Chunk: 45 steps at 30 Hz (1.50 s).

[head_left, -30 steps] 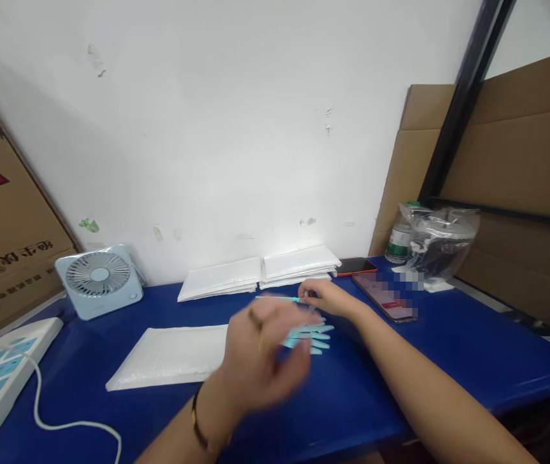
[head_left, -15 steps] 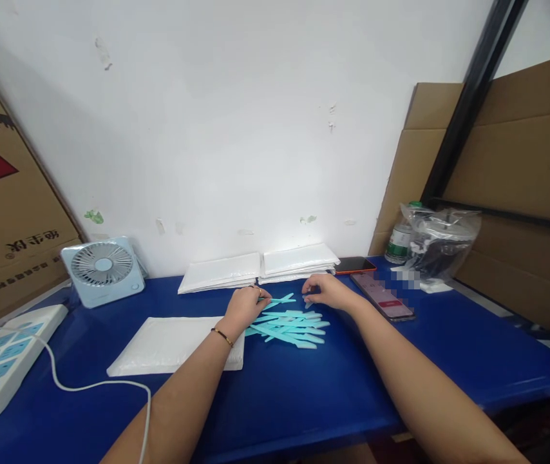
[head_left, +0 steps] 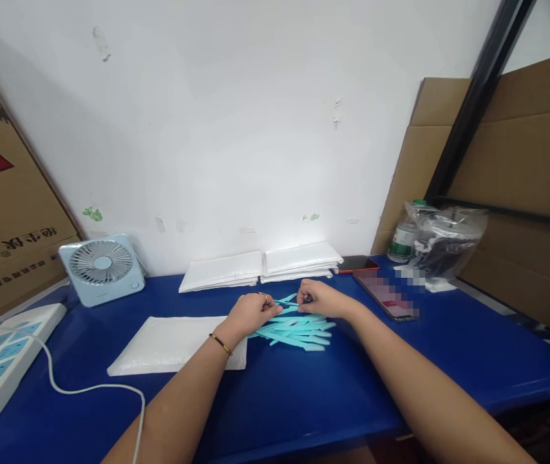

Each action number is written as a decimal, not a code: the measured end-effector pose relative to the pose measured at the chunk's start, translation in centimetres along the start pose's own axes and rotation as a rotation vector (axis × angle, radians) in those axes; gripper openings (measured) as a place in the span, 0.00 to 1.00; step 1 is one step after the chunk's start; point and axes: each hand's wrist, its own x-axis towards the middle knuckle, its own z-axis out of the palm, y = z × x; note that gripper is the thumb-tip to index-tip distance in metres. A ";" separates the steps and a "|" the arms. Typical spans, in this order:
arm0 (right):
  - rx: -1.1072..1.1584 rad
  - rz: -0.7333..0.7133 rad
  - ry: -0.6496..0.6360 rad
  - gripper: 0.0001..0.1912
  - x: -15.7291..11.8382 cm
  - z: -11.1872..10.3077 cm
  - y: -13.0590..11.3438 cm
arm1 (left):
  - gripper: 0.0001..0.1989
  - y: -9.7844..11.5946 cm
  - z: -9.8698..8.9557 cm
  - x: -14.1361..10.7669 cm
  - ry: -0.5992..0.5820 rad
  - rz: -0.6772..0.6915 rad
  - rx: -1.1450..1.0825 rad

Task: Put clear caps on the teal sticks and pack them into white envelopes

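A heap of teal eyebrow razors [head_left: 299, 332] lies fanned out on the blue table, their paler ends to the right. Just behind the heap, my left hand [head_left: 252, 316] pinches one teal razor [head_left: 290, 310] between thumb and fingertips. My right hand [head_left: 326, 299] is closed at the right end of that same razor, with its fingertips together. Whether a small cover sits in those fingers is too small to tell. Another razor or two crosses behind the held one. My left wrist and hand partly cover a white padded envelope [head_left: 159, 345].
Stacked white envelopes [head_left: 221, 267] lie against the wall. A phone [head_left: 376, 293] and an orange-edged phone [head_left: 359, 263] lie right. Behind them stand a bottle [head_left: 401, 241] and a bagged item [head_left: 449, 241]. A fan [head_left: 104, 270] and power strip [head_left: 9, 361] sit left.
My left hand has shifted slightly right with its razor. My right hand has moved slightly left and down, so its fingertips now meet the razor's end.
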 end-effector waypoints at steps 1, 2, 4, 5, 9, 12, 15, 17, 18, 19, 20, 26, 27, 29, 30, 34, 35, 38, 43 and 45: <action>0.016 -0.001 0.021 0.07 -0.1 -0.2 -0.1 | 0.19 0.1 0.0 0.0 0.009 0.001 0.006; 0.033 -0.002 0.033 0.07 -0.1 -0.3 -0.1 | 0.18 0.2 0.0 0.1 0.012 0.010 0.015; 0.051 -0.004 0.026 0.07 -0.2 -0.6 0.1 | 0.15 0.2 0.1 0.2 0.018 0.029 0.048; 0.051 0.001 0.023 0.07 -0.2 -0.8 0.3 | 0.13 0.2 0.1 0.3 0.029 0.030 0.071; 0.005 0.081 0.077 0.06 -0.6 -1.7 1.7 | 0.12 -0.3 0.0 0.5 0.107 -0.006 0.150; 0.002 0.138 0.104 0.11 -1.2 -2.6 2.3 | 0.10 -0.6 0.1 0.5 0.151 -0.016 0.140; 0.065 0.102 -0.050 0.16 -1.7 -3.0 2.1 | 0.12 -0.5 0.2 0.4 0.139 0.021 0.075; 0.078 0.078 -0.200 0.16 -1.8 -3.0 1.8 | 0.12 -0.4 0.3 0.2 0.086 0.076 0.035; 0.073 0.071 -0.255 0.16 -1.7 -2.9 1.6 | 0.11 -0.3 0.4 0.2 0.059 0.103 0.026; 0.069 0.066 -0.284 0.15 -1.7 -2.7 1.5 | 0.10 -0.2 0.5 0.1 0.039 0.122 0.026; 0.068 0.058 -0.290 0.15 -1.6 -2.6 1.3 | 0.08 -0.2 0.6 0.1 0.028 0.133 0.032; 0.087 0.046 -0.080 0.13 -1.2 -2.3 1.4 | 0.08 -0.4 0.5 0.4 0.002 0.065 0.016; 0.088 0.059 -0.048 0.13 -1.2 -2.3 1.7 | 0.08 -0.6 0.3 0.4 0.014 0.043 0.022; 0.083 0.107 0.015 0.12 -1.3 -2.4 2.3 | 0.08 -1.0 0.0 0.4 0.062 -0.004 0.055; 0.074 0.140 0.052 0.11 -1.3 -2.5 2.7 | 0.08 -1.2 -0.2 0.4 0.084 -0.031 0.070; 0.045 0.175 0.121 0.12 -1.5 -2.8 3.2 | 0.09 -1.6 -0.7 0.2 0.110 -0.107 0.059; 0.059 0.143 0.090 0.13 -1.5 -2.8 3.0 | 0.09 -1.4 -0.8 0.2 0.112 -0.103 0.049; 0.082 0.035 -0.082 0.14 -1.3 -2.4 2.0 | 0.13 -0.6 -0.8 -0.1 0.084 -0.055 -0.007; 0.045 -0.005 -0.220 0.13 -1.0 -1.7 1.1 | 0.17 0.6 -0.5 -0.5 -0.025 0.038 -0.102; 0.071 0.012 -0.207 0.13 -1.1 -1.9 1.0 | 0.17 0.8 -0.3 -0.6 -0.052 0.079 -0.101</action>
